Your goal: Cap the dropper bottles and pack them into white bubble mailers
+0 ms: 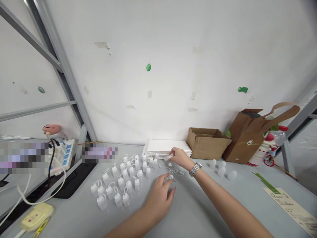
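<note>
Low over the middle of the grey table, my left hand (160, 191) has its fingers apart, the fingertips at a small white ring-shaped piece (171, 177). Whether they touch it I cannot tell. My right hand (180, 158), wearing a metal watch, pinches a small white plastic bottle (168, 157), partly hidden by the fingers. Thin white looped straps (175, 171) lie on the table between the hands. To the left stand several small white bottles with looped cap straps (121, 182). Beyond my right forearm are several small bottles without straps (222, 171).
Behind the right hand lies a stack of white sheets or flat boxes (167, 145) against the wall. An open cardboard box (209, 145) and a brown paper bag (244, 142) stand back right. Left are a power strip (64, 155), a black mat (71, 181) and white cables (46, 202).
</note>
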Motion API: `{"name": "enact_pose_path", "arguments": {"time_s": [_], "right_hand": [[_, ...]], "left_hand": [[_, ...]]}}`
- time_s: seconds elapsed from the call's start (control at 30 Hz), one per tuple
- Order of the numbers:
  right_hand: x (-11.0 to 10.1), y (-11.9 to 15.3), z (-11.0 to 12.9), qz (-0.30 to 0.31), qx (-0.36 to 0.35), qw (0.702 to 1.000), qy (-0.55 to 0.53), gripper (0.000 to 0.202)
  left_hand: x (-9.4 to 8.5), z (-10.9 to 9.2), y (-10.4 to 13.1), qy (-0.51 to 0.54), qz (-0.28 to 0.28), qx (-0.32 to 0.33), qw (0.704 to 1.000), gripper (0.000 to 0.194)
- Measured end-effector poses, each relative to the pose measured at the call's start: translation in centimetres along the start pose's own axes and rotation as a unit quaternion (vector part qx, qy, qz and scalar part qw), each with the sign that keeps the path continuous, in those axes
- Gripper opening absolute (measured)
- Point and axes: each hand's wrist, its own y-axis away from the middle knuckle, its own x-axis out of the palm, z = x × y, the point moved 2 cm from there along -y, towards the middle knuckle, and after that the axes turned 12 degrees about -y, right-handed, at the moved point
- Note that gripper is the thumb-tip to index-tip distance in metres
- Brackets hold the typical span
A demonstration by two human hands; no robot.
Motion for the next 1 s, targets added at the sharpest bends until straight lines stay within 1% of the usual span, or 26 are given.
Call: {"name": "enact_pose_path", "arguments": {"time_s": [0.17,0.33,0.5,0.7,0.83,1.0], "right_hand": [[0.3,-0.5,0.1,0.002,0.008,1.000,-0.015,0.009],[0.5,-0.9,0.1,-0.012,0.013,0.999,-0.037,0.004],[1.0,-1.0,0.2,-0.019,0.013,0.998,-0.061,0.005],[1.4,-0.8,0.1,-0.021,0.008,0.996,-0.085,0.007],[1.5,-0.7,0.2,-0.018,-0.006,0.996,-0.087,0.008],[2.0,-0.5,0.4,-0.010,-0.025,0.997,-0.078,0.013]], "left_hand": [[0.0,-0.1,0.0,-0.013,0.001,0.000,1.000,0.030],[0.1,0.0,0.0,-0.019,-0.007,0.007,1.000,0.030],[0.2,0.1,-0.1,-0.026,-0.003,0.009,1.000,0.030],[0.4,0.3,-0.1,-0.027,-0.015,0.007,0.999,0.030],[0.5,0.3,-0.1,-0.029,-0.016,0.007,0.999,0.030],[0.4,0.3,-0.2,-0.029,-0.011,0.006,1.000,0.030]]}}
